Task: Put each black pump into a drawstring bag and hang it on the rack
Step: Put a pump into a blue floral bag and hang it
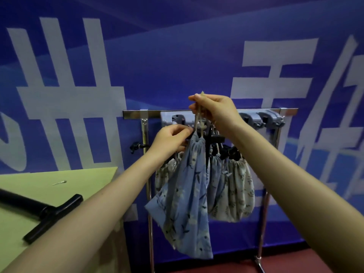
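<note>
A blue patterned drawstring bag point(185, 196) hangs in front of the metal rack point(134, 114). My right hand point(214, 111) pinches its beige drawstring point(197, 115) and pulls it upward. My left hand point(171, 139) grips the gathered neck of the same bag at the rack's hooks. Behind it hang a cream patterned bag point(234, 192) at the right and another cream bag point(166, 172) at the left, with black pump handles showing at their mouths. One black pump point(45, 211) with a T-handle lies on the green table point(82, 178) at the lower left.
A grey hook strip point(262, 119) runs along the rack's top bar. A small silver pin point(60, 182) lies on the table. A blue banner wall with large white characters stands behind the rack. Red floor shows at the lower right.
</note>
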Tool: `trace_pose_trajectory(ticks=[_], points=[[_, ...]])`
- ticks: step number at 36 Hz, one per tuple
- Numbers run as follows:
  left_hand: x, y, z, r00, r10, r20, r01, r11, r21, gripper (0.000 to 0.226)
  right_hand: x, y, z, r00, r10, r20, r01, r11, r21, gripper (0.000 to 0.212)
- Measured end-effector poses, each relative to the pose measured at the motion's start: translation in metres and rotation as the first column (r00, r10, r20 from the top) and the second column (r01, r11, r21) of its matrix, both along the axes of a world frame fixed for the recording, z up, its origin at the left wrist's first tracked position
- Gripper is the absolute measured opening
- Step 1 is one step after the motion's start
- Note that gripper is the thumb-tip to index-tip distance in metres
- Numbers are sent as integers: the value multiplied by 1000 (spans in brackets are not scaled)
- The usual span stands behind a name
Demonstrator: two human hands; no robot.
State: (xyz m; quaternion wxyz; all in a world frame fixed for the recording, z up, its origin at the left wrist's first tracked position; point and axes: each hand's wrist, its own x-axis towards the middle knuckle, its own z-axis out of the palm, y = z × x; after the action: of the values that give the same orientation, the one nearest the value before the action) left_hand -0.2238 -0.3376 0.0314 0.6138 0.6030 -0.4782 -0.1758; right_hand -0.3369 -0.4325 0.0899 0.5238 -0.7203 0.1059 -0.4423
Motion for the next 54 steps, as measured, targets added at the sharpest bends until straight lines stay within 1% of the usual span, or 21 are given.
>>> trace_pose_trajectory(ticks=[3, 9, 12, 15, 16, 17, 19, 21, 22, 23, 25, 28, 31, 34, 36, 39, 41, 44, 47, 51, 54], points=[[3, -2, -2, 998, -8, 60, 8, 1000, 2, 13, -6, -1, -4, 1000, -7, -12, 7, 1000, 25, 16], [13, -2, -1, 991, -15, 132, 11, 1000, 25, 19, -21, -22, -7, 994, -104, 19, 97, 968, 230, 17], [14, -2, 2, 989, -35, 142, 30, 999, 32, 20, -26, -34, -10, 992, -108, 62, 81, 937, 339, 18], [12, -6, 6, 991, -49, 127, 48, 999, 16, 21, -35, -37, -8, 984, -104, 143, 38, 913, 406, 18], [10, -8, 7, 991, -61, 116, 60, 998, 10, 21, -39, -37, -6, 981, -106, 164, 33, 918, 395, 18], [7, -12, 8, 992, -77, 103, 76, 997, 9, 21, -43, -38, -4, 979, -111, 169, 46, 936, 348, 18], [-3, -22, 10, 990, -134, 47, 133, 991, 26, 21, -53, -40, 1, 981, -141, 135, 117, 978, 173, 18], [-16, -34, 12, 979, -203, -30, 205, 976, 73, 22, -65, -38, 8, 984, -165, 67, 164, 986, 11, 16], [-23, -39, 13, 973, -227, -42, 230, 968, 104, 22, -70, -37, 11, 982, -186, 33, 187, 981, -57, 15], [-30, -45, 15, 971, -238, -23, 239, 961, 137, 22, -76, -37, 14, 977, -215, 8, 214, 970, -113, 14], [-48, -56, 18, 970, -234, 71, 220, 961, 166, 24, -88, -41, 16, 963, -268, -13, 262, 948, -180, 13], [-76, -77, 17, 953, -232, 196, 217, 971, 98, 34, -109, -55, 13, 935, -353, -21, 345, 923, -170, 14], [-104, -97, 12, 934, -258, 247, 252, 966, 57, 39, -132, -71, 6, 914, -406, -17, 400, 906, -138, 18], [-127, -118, 6, 925, -267, 270, 261, 964, 58, 40, -148, -85, -2, 901, -434, -13, 428, 894, -132, 16], [-136, -134, 0, 929, -269, 253, 261, 963, 66, 41, -154, -94, -8, 899, -439, -17, 433, 892, -133, 17], [-143, -160, -11, 930, -281, 239, 258, 958, 121, 43, -162, -116, -20, 888, -458, -47, 447, 881, -152, 22], [-142, -172, -18, 937, -263, 230, 228, 959, 166, 44, -161, -130, -29, 876, -476, -73, 459, 872, -169, 23], [-141, -190, -24, 956, -241, 165, 214, 962, 168, 43, -156, -151, -39, 856, -502, -121, 478, 860, -179, 24], [-141, -200, -21, 956, -275, 106, 257, 954, 157, 38, -148, -165, -43, 859, -490, -147, 465, 867, -178, 22], [-136, -211, -17, 938, -343, -50, 346, 927, 143, 29, -135, -188, -43, 880, -461, -115, 452, 887, -97, 19], [-126, -223, -18, 929, -342, -144, 361, 921, 145, 33, -126, -202, -43, 896, -425, -129, 416, 905, -89, 22]])
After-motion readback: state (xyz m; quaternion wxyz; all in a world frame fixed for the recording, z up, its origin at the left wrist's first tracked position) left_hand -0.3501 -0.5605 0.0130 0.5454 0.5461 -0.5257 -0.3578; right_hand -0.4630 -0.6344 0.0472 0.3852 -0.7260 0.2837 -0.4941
